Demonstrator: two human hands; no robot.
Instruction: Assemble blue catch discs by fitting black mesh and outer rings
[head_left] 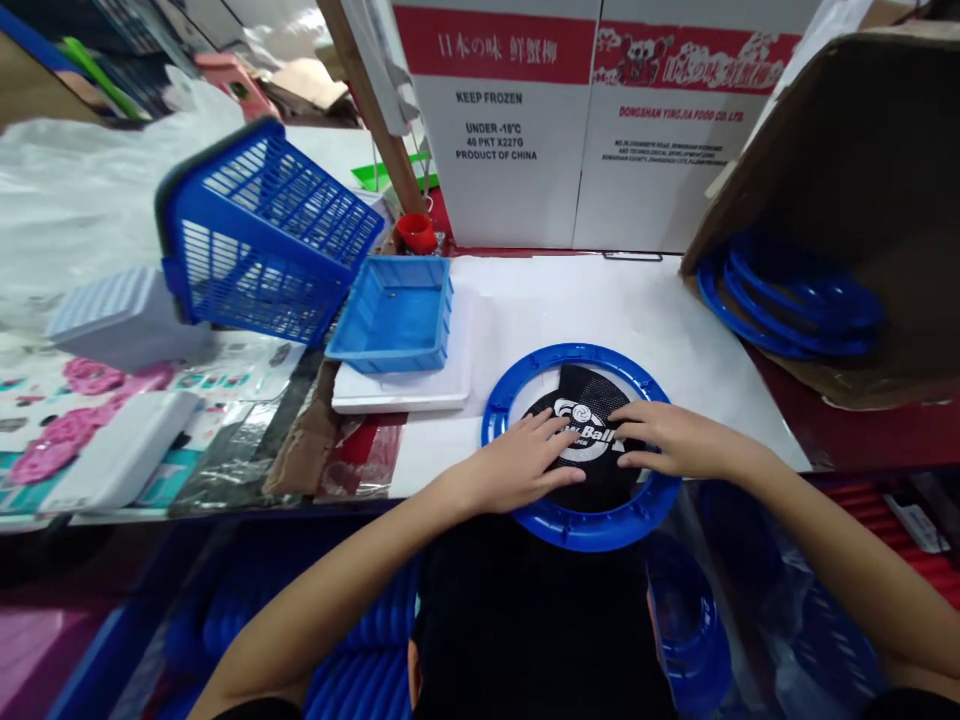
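A blue plastic ring lies flat at the front edge of the white table top. Inside it sits a black mesh piece printed with a white logo. My left hand lies flat on the mesh's left part, fingers stretched out and slightly apart. My right hand rests on the mesh's right part, its fingers extended and pressing down beside the logo. Both hands touch the mesh and hold nothing.
A small blue tray rests on a white board to the left, with a tilted blue basket behind it. Several blue rings lie in a brown carton at right. White cardboard boxes stand at the back.
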